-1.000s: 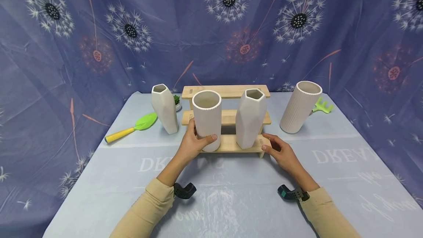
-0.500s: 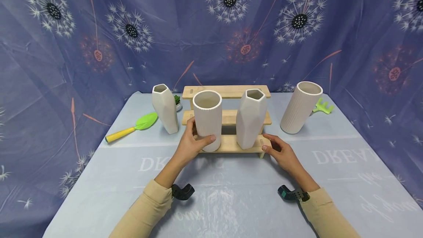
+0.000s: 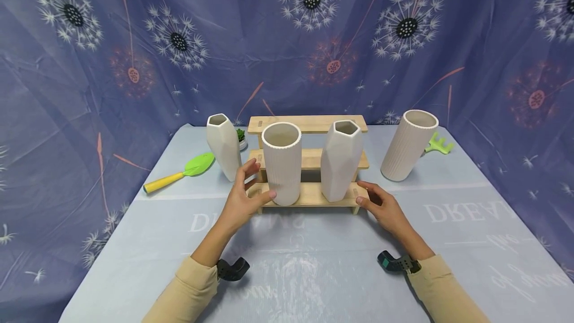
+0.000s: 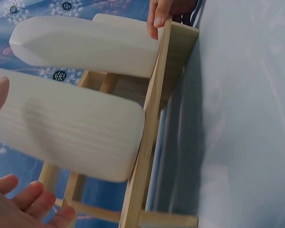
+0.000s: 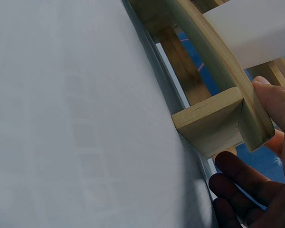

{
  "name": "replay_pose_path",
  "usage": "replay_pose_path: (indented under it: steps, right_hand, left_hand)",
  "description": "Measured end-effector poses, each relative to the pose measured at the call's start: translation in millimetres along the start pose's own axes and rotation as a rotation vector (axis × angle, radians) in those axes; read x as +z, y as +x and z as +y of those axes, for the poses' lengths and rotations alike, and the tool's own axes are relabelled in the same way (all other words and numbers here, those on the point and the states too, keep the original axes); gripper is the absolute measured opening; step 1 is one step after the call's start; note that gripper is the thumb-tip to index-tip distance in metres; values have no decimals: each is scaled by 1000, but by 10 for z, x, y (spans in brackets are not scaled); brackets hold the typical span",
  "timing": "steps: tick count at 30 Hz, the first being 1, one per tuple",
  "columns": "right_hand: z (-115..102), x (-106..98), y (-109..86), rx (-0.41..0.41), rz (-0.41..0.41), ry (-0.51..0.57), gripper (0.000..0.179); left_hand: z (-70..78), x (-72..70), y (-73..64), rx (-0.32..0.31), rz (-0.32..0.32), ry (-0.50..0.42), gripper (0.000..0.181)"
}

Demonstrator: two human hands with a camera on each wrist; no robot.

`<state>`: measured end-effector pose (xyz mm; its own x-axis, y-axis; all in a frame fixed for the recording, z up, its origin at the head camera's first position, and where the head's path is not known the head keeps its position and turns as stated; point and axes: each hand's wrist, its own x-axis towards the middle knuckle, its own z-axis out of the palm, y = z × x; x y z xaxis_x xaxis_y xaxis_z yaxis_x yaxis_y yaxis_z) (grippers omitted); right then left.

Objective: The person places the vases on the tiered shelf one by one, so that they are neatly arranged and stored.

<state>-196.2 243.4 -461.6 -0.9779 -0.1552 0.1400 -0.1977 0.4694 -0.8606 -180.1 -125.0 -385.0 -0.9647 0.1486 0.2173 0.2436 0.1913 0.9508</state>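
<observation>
On the lowest step of a three-tier wooden plant stand (image 3: 310, 195) stand a ribbed white cylindrical vase (image 3: 283, 171) on the left and a faceted white vase (image 3: 340, 163) on the right. My left hand (image 3: 242, 202) is beside the ribbed vase, its fingers spread and apart from the vase in the left wrist view (image 4: 19, 204). At the stand's right end, my right hand (image 3: 381, 206) holds the lowest board, thumb (image 5: 270, 95) on its top edge and the other fingers curled around the end and below.
Another faceted vase (image 3: 223, 148) stands left of the stand, with a small potted succulent (image 3: 241, 138) behind it and a green trowel with a yellow handle (image 3: 181, 173) farther left. To the right are a second ribbed vase (image 3: 409, 146) and a green hand rake (image 3: 439, 144).
My left hand has let go of the ribbed vase and moved left and slightly back toward me, its fingers opening. The vase stays on the lowest step. My right hand has not moved.
</observation>
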Motion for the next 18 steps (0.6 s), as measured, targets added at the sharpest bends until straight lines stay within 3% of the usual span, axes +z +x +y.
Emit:
replay_pose_path:
  steps: [6,11,18]
  right_hand:
    - [24,4,11,-14,16,-2,49]
    - [27,4,16,-10,10,1,49]
    - [-85,-6,-12,2,-2,-4,49]
  left_hand:
    - [-45,-168,-59,79,55,-21,81]
    - [-78,-281,-78,108,128,-39,76]
    - [-152,-439,-27,91,339,-64,68]
